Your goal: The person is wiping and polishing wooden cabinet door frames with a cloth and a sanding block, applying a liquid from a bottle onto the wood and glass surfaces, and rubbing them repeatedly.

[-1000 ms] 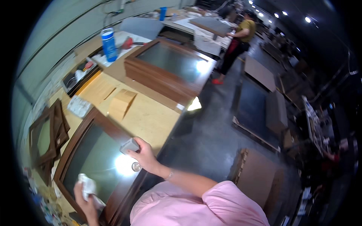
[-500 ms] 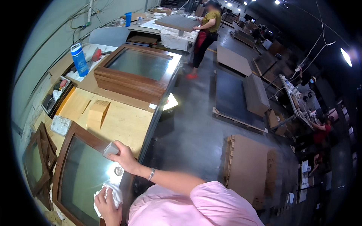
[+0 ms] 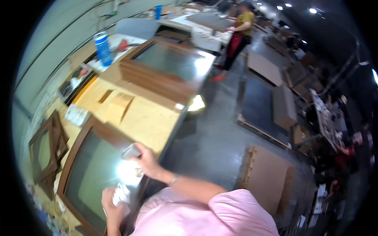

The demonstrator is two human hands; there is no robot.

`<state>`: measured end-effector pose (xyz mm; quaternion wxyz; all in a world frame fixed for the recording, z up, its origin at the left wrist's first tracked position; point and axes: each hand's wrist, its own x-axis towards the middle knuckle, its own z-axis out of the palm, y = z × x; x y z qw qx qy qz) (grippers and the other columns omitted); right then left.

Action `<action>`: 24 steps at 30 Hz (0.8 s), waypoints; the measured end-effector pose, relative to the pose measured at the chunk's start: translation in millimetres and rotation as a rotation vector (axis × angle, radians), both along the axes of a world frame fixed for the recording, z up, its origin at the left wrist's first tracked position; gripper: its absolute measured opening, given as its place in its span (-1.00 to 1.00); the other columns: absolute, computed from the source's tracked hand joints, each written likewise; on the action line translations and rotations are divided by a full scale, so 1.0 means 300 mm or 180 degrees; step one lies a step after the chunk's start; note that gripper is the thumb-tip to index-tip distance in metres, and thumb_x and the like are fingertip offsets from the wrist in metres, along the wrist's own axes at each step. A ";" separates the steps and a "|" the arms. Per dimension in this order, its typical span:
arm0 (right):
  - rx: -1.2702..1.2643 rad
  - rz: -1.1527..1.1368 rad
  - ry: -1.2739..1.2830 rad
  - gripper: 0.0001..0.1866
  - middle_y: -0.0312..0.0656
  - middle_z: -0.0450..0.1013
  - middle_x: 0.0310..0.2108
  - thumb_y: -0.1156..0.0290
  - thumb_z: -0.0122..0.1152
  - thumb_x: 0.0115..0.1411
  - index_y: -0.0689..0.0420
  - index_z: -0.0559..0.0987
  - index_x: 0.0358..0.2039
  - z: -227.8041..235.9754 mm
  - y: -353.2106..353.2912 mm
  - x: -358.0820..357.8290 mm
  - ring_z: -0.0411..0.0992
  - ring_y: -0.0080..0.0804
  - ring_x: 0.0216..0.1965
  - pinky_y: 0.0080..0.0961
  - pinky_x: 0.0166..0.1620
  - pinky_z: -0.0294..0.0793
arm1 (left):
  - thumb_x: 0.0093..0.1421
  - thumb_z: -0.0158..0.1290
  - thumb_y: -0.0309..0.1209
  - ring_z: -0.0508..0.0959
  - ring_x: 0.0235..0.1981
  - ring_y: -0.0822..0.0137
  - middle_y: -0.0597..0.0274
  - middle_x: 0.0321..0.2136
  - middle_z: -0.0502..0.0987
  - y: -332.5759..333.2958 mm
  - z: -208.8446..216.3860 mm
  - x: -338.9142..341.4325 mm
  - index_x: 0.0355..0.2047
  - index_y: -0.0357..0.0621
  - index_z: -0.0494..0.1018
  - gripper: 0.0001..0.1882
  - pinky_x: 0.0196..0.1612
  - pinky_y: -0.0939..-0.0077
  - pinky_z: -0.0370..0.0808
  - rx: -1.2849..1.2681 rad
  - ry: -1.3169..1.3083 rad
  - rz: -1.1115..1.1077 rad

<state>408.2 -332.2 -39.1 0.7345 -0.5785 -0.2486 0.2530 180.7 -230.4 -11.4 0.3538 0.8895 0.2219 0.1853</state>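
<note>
Glass in a brown wooden frame lies near and left on the bench. On it, the right hand grips a small grey block; the left hand clutches a white cloth. Farther along are a cardboard piece, another framed pane and a blue bottle. A person works far right.

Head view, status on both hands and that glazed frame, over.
Right hand shut on small grey block, at brown wooden glazed frame. Left hand shut on white cloth. Glare on glass; nothing blocking.
</note>
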 end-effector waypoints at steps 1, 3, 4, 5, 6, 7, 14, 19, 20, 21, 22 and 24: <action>0.0120 0.0157 0.0083 -0.68 -0.30 0.49 -0.27 0.60 0.26 0.14 0.26 0.46 -0.08 0.006 -0.020 0.018 0.45 -0.63 -0.27 -0.63 -0.23 0.48 | -0.16 -0.06 -0.54 0.51 -0.30 0.28 0.13 -0.36 0.52 0.022 0.078 0.048 -0.18 -0.35 0.49 -0.56 -0.13 0.43 0.44 -0.0996 -0.0066 0.0491; 0.0318 0.0197 0.0385 -0.68 -0.27 0.50 -0.22 0.62 0.22 0.16 0.25 0.45 -0.05 0.054 -0.059 0.029 0.47 -0.58 -0.20 -0.59 -0.16 0.49 | -0.07 -0.04 -0.54 0.49 -0.22 0.39 0.21 -0.26 0.52 0.149 0.131 0.128 -0.07 -0.37 0.45 -0.53 -0.08 0.51 0.42 -0.0826 -0.0497 0.1041; 0.0295 0.0248 0.0353 -0.68 -0.25 0.51 -0.21 0.62 0.22 0.16 0.25 0.45 -0.06 0.050 -0.065 0.029 0.46 -0.60 -0.20 -0.61 -0.14 0.46 | 0.00 -0.03 -0.56 0.48 -0.19 0.42 0.22 -0.21 0.52 0.228 0.140 0.158 -0.02 -0.35 0.44 -0.54 -0.05 0.54 0.40 -0.0524 -0.0841 0.1241; 0.0239 0.0284 0.0295 -0.68 -0.25 0.51 -0.21 0.61 0.24 0.15 0.24 0.46 -0.07 0.040 -0.066 0.023 0.46 -0.60 -0.21 -0.61 -0.14 0.45 | 0.06 -0.02 -0.57 0.48 -0.17 0.44 0.23 -0.17 0.52 0.284 0.163 0.193 0.02 -0.34 0.43 -0.55 -0.03 0.56 0.39 -0.0852 -0.1241 0.1322; 0.0165 0.0290 0.0222 -0.69 -0.25 0.52 -0.21 0.59 0.26 0.15 0.24 0.47 -0.08 0.032 -0.071 0.022 0.45 -0.60 -0.21 -0.61 -0.14 0.44 | 0.11 0.00 -0.56 0.49 -0.18 0.44 0.24 -0.18 0.52 0.344 0.163 0.226 0.04 -0.33 0.43 -0.56 -0.07 0.57 0.40 -0.0815 -0.1397 0.1416; 0.0025 0.0342 0.0074 -0.69 -0.26 0.52 -0.23 0.57 0.28 0.14 0.23 0.48 -0.10 0.035 -0.075 0.022 0.44 -0.61 -0.22 -0.61 -0.13 0.44 | 0.11 0.03 -0.55 0.51 -0.19 0.42 0.23 -0.18 0.53 0.382 0.151 0.267 0.06 -0.32 0.42 -0.55 -0.12 0.55 0.44 -0.0800 -0.1642 0.1329; -0.0379 0.0509 -0.0762 -0.64 -0.11 0.48 -0.34 0.40 0.36 0.10 0.25 0.48 -0.14 0.070 -0.093 0.051 0.46 -0.34 -0.35 -0.46 -0.25 0.44 | 0.04 0.21 -0.24 0.26 0.30 0.15 0.26 0.23 0.36 0.269 0.052 0.710 0.10 0.13 0.44 -0.44 0.36 0.00 0.06 0.1758 0.0503 -0.1560; -0.0571 0.0899 -0.0697 -0.61 -0.12 0.47 -0.34 0.32 0.39 0.11 0.24 0.50 -0.13 0.071 -0.095 0.038 0.47 -0.34 -0.36 -0.48 -0.28 0.43 | 0.12 0.18 -0.21 0.36 0.20 0.03 0.01 0.14 0.43 0.702 -0.053 0.827 0.06 -0.08 0.47 -0.51 0.28 0.05 0.18 0.1180 0.0527 0.0347; -0.0574 0.0895 -0.0738 -0.62 -0.12 0.47 -0.34 0.32 0.39 0.11 0.24 0.51 -0.14 0.064 -0.095 0.042 0.47 -0.35 -0.36 -0.49 -0.29 0.43 | 0.11 0.19 -0.23 0.39 0.17 0.01 -0.06 0.11 0.45 0.746 -0.046 0.848 0.04 -0.16 0.47 -0.50 0.26 0.08 0.20 0.0970 0.0462 0.0644; -0.0419 0.0909 -0.0737 -0.64 -0.14 0.47 -0.36 0.32 0.39 0.12 0.23 0.51 -0.15 0.060 -0.091 0.044 0.46 -0.38 -0.36 -0.48 -0.29 0.43 | 0.10 0.20 -0.23 0.40 0.15 0.00 -0.09 0.10 0.45 0.757 -0.060 0.849 0.04 -0.19 0.47 -0.48 0.24 0.08 0.21 0.0854 0.0502 0.0683; -0.0430 0.0850 -0.0739 -0.64 -0.14 0.47 -0.36 0.32 0.38 0.12 0.23 0.51 -0.16 0.061 -0.092 0.051 0.46 -0.38 -0.36 -0.48 -0.29 0.43 | 0.08 0.22 -0.23 0.41 0.14 -0.01 -0.12 0.09 0.45 0.739 -0.059 0.862 0.03 -0.22 0.47 -0.47 0.23 0.09 0.23 0.0730 0.0531 0.0697; -0.0427 0.0736 -0.0747 -0.66 -0.14 0.47 -0.36 0.33 0.38 0.12 0.23 0.51 -0.16 0.075 -0.091 0.058 0.46 -0.38 -0.36 -0.48 -0.28 0.43 | 0.04 0.24 -0.22 0.43 0.08 -0.07 -0.13 0.02 0.48 0.673 -0.111 0.854 -0.03 -0.27 0.47 -0.47 0.20 0.08 0.26 0.1819 0.0200 0.0330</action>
